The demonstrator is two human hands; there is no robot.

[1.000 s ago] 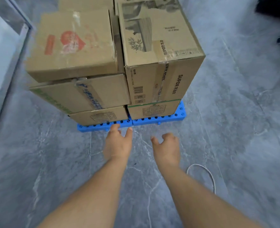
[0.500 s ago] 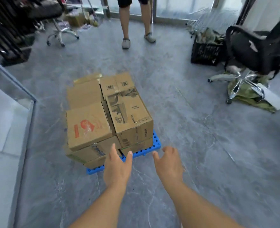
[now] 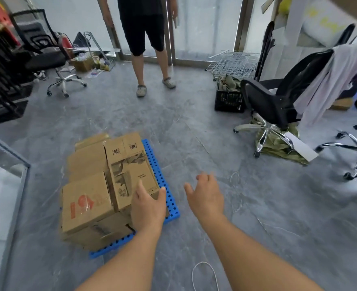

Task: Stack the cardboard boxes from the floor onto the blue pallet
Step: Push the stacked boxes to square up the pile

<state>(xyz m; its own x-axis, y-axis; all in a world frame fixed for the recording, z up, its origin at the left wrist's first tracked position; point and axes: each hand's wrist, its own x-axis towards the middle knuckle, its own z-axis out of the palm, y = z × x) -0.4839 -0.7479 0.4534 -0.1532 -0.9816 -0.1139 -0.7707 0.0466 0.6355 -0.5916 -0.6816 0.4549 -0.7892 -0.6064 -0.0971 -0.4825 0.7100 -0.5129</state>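
Note:
Several cardboard boxes [image 3: 102,185] stand stacked on the blue pallet [image 3: 158,175] on the grey floor, left of centre. The nearest top box [image 3: 85,204] carries a red print; the one beside it [image 3: 131,177] has a dark plant picture. My left hand [image 3: 148,208] hovers in front of the stack's near right corner, fingers relaxed, holding nothing. My right hand [image 3: 207,196] hangs over bare floor to the right of the pallet, fingers loosely curled, empty.
A person [image 3: 146,45] stands at the far side by the glass doors. Office chairs [image 3: 278,97] stand at the right and one [image 3: 47,59] at the far left. A black crate [image 3: 228,99] sits beyond. A white cord loop [image 3: 205,274] lies near me. A glass partition [image 3: 7,175] runs left.
The view has pulled back and lifted from the stack, so the boxes look smaller and the room shows. Both hands stay empty in front of me.

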